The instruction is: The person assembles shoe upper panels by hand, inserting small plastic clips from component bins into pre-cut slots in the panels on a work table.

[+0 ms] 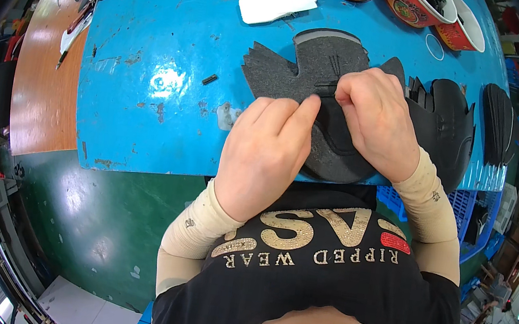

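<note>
A stack of dark grey and black cut sheet pieces [272, 80], felt-like and with wing-shaped layered edges, lies at the table's near edge. Over its middle, my left hand [268, 143] is closed, index fingertip against a black part of the stack. My right hand [377, 115] faces it just to the right, its fingers pinched together over the same place. What sits between the fingertips of either hand is too dark and covered to make out. Thin dark lines, maybe slits or threads, mark the grey piece beyond the hands.
More black layered pieces [447, 131] and a narrow black stack [496, 121] lie to the right. Several paper bowls [470, 34] stand at the far right, near a clear ring [434, 47]. A white pad [277, 4] and a small black piece [209, 79] rest on the blue tabletop [148, 114].
</note>
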Tool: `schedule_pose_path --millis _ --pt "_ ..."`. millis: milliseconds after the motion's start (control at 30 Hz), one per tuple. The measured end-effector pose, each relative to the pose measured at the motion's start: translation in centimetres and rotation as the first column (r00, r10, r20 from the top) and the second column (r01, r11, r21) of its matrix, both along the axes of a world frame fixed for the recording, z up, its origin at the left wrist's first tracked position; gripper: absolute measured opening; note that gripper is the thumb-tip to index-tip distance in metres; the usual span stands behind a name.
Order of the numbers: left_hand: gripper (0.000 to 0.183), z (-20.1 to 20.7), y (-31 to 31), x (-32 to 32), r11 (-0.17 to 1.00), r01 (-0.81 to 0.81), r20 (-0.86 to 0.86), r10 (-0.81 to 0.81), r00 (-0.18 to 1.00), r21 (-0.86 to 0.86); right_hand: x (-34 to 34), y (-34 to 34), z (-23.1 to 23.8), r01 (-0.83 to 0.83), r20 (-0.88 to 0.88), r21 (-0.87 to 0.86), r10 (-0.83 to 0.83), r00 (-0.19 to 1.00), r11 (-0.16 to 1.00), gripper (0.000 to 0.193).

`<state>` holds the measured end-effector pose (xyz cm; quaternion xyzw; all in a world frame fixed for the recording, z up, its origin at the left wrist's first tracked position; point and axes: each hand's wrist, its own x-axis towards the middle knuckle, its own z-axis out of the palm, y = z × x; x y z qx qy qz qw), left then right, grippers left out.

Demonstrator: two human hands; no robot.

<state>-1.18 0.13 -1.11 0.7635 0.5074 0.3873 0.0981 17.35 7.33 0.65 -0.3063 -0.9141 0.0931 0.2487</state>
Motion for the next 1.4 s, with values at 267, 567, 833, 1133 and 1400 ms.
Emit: schedule_pose_path --millis 267,567,833,1133,1400 --pt "0.042 0.7 0.6 1.1 0.999 -0.021 -0.343 0.008 0.939 -0.034 0.7 -0.3 -0.7 0.12 -0.105 0.076 -0.111 0.988 0.99 0.02" --pt "0.04 0.7 0.7 1.1 1.0 -0.013 -0.363 0.002 0.932 -0.028 0.6 -1.6 -0.9 0.136 0.041 0.201 -0.147 0.988 0.97 0.018" --pt "0.035 0.6 0.7 0.3 0.999 0.014 -0.237 -0.025 0.971 -0.048 1.5 -1.3 -1.7 0.21 -0.19 0.109 -0.187 0.964 0.972 0.026" --pt "0.018 0.8 -1.0 -1.7 0.993 -0.093 0.331 0.111 0.937 -0.072 2.7 -4.4 -1.1 0.128 -0.505 -0.275 -0.256 0.824 0.953 0.018" --pt "0.02 -0.9 -0.9 -7.4 0.964 -0.218 -0.326 0.16 0.932 -0.151 4.0 -4.2 -1.5 0.194 -0.488 -0.292 -0.32 0.812 0.937 0.015"
